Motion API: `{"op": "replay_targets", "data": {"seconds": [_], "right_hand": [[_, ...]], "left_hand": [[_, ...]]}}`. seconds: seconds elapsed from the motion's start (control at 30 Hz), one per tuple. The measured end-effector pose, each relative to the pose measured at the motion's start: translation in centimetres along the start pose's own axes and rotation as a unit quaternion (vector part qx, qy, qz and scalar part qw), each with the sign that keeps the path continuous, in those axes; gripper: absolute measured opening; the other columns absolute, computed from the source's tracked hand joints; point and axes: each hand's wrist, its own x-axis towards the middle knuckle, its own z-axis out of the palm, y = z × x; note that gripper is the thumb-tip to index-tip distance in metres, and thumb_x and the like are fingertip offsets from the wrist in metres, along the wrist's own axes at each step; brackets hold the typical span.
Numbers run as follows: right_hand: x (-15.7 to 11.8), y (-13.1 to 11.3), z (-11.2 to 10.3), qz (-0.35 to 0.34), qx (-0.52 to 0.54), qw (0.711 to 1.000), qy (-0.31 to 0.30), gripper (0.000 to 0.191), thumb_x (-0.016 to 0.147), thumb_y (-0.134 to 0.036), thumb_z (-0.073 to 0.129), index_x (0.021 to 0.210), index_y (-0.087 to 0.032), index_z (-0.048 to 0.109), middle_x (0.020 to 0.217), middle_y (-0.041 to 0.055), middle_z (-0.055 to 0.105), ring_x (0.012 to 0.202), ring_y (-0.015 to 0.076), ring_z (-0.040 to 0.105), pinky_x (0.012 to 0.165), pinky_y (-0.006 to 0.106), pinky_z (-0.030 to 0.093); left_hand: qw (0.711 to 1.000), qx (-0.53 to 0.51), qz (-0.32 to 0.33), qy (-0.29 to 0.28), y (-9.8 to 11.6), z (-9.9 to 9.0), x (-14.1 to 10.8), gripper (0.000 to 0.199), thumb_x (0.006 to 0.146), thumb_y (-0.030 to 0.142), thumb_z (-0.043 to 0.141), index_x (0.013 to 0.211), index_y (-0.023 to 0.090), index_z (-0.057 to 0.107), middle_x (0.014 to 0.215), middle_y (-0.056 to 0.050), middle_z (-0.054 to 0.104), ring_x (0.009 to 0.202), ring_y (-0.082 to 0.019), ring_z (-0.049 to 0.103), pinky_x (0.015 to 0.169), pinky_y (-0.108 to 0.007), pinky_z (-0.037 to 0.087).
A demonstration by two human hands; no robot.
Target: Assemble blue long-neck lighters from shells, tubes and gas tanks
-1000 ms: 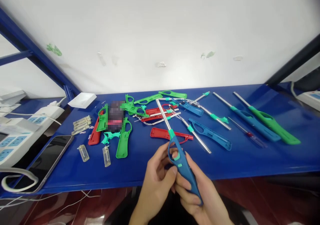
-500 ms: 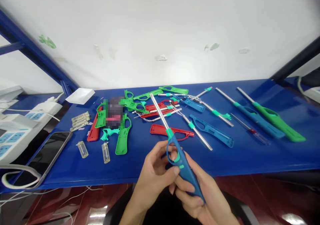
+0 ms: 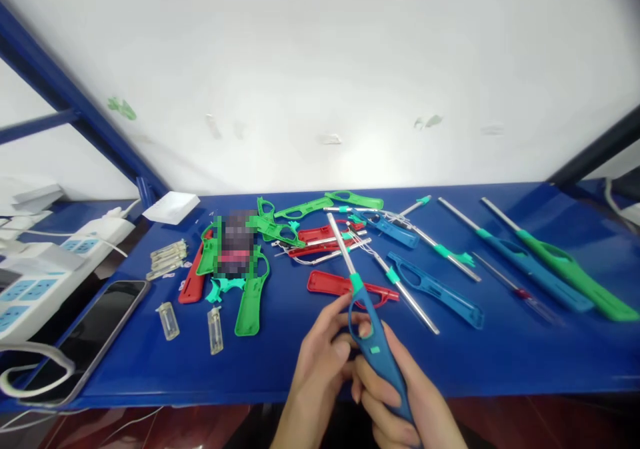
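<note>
A blue long-necked lighter (image 3: 383, 362) with a metal tube points up and away over the blue table. My right hand (image 3: 400, 396) is wrapped round its handle. My left hand (image 3: 327, 359) is at the trigger loop, with its fingers curled against the lighter's left side; part of them is hidden behind it. Just beyond the tube lies a red half shell (image 3: 325, 282). To the right are a blue half shell (image 3: 445, 296) and a metal tube with a green collar (image 3: 413, 302).
Finished-looking blue (image 3: 540, 269) and green (image 3: 580, 272) lighters and a screwdriver (image 3: 525, 294) lie at the right. Green half shells (image 3: 250, 309), clear fuel tanks (image 3: 215, 332), a phone (image 3: 100, 336) and a power strip (image 3: 60, 262) are at the left.
The view has tilted up, so the table appears lower. My left thumb has moved back from the lighter's small green button. The lighter stays in my right hand.
</note>
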Motion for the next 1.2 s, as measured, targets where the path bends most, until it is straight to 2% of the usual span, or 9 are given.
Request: {"op": "replay_targets", "data": {"seconds": [0.33,0.67,0.77,0.8,0.87,0.93,0.97,1.07,1.2], "right_hand": [[0.1,0.1,-0.3,0.006,-0.020,1.000,-0.022,0.067,0.083,-0.077,0.077,0.062,-0.019,0.051,0.043,-0.0114,0.033,0.033,-0.0011,0.014,0.031,0.012,0.016],[-1.3,-1.4,-0.5,0.011,-0.030,0.999,0.002,0.061,0.080,-0.068,0.085,0.064,-0.018,0.054,0.051,-0.0104,0.035,0.037,-0.0009,0.015,0.033,0.014,0.012],[-3.7,-3.4,-1.3,-0.062,-0.060,0.994,0.066,0.049,0.075,-0.060,0.092,0.090,-0.020,0.066,0.065,-0.0065,0.055,0.042,-0.0005,0.024,0.037,0.013,0.013],[-4.6,-4.3,-2.0,-0.134,-0.108,0.977,0.123,0.055,0.074,-0.063,0.090,0.108,-0.026,0.067,0.072,-0.0051,0.061,0.043,0.0008,0.027,0.039,0.013,0.014],[-6.5,-6.7,-3.8,-0.262,-0.258,0.888,0.276,0.072,0.084,-0.079,0.069,0.136,-0.030,0.057,0.076,-0.0009,0.067,0.046,0.0081,0.038,0.041,0.018,0.025],[-8.1,-9.5,-6.2,-0.333,-0.457,0.710,0.420,0.078,0.089,-0.085,0.047,0.140,-0.026,0.055,0.083,0.0049,0.073,0.052,0.0158,0.049,0.047,0.027,0.039],[-8.7,-10.9,-7.3,-0.337,-0.489,0.656,0.466,0.081,0.086,-0.086,0.049,0.137,-0.025,0.058,0.087,0.0089,0.076,0.056,0.0200,0.054,0.052,0.033,0.043],[-9.1,-14.4,-10.2,-0.337,-0.555,0.533,0.543,0.077,0.072,-0.083,0.067,0.120,-0.024,0.073,0.097,0.0176,0.077,0.076,0.0341,0.064,0.070,0.046,0.046],[-7.3,-15.9,-11.3,-0.343,-0.628,0.428,0.552,0.071,0.082,-0.074,0.063,0.128,-0.022,0.074,0.104,0.0204,0.078,0.084,0.0424,0.067,0.078,0.053,0.046]], "left_hand": [[1.000,-0.017,0.007,0.005,-0.5,0.0,0.3,0.060,0.085,0.050,0.084,0.139,0.025,0.074,0.130,-0.015,0.069,0.078,-0.016,0.062,0.053,-0.021,0.040],[1.000,0.012,0.000,0.020,-0.1,0.4,-0.3,0.041,0.096,0.039,0.075,0.136,0.030,0.075,0.137,-0.012,0.067,0.098,-0.023,0.068,0.071,-0.029,0.052],[1.000,0.027,-0.009,0.006,0.4,0.6,-0.3,0.035,0.101,0.032,0.068,0.135,0.028,0.075,0.130,-0.013,0.070,0.105,-0.027,0.071,0.075,-0.031,0.054],[0.999,0.031,-0.011,0.001,0.5,0.6,-0.3,0.033,0.101,0.031,0.066,0.132,0.027,0.077,0.124,-0.013,0.072,0.103,-0.026,0.071,0.075,-0.030,0.054],[0.999,0.040,-0.018,-0.010,0.6,0.5,-0.2,0.027,0.103,0.032,0.064,0.123,0.023,0.080,0.106,-0.010,0.074,0.090,-0.023,0.072,0.073,-0.029,0.052],[0.998,0.049,-0.029,-0.023,0.6,0.4,-0.2,0.024,0.103,0.036,0.065,0.112,0.020,0.082,0.090,-0.008,0.072,0.077,-0.019,0.069,0.070,-0.028,0.050],[0.998,0.053,-0.034,-0.029,0.6,0.4,-0.1,0.025,0.102,0.038,0.066,0.108,0.019,0.082,0.086,-0.007,0.072,0.073,-0.017,0.067,0.069,-0.028,0.049],[0.996,0.070,-0.046,-0.040,0.7,0.3,0.0,0.028,0.103,0.042,0.066,0.105,0.019,0.081,0.085,-0.006,0.071,0.070,-0.016,0.067,0.066,-0.027,0.047],[0.992,0.105,-0.055,-0.052,0.9,0.1,0.1,0.031,0.105,0.044,0.060,0.107,0.019,0.078,0.086,-0.005,0.070,0.070,-0.016,0.066,0.066,-0.027,0.045]]}}
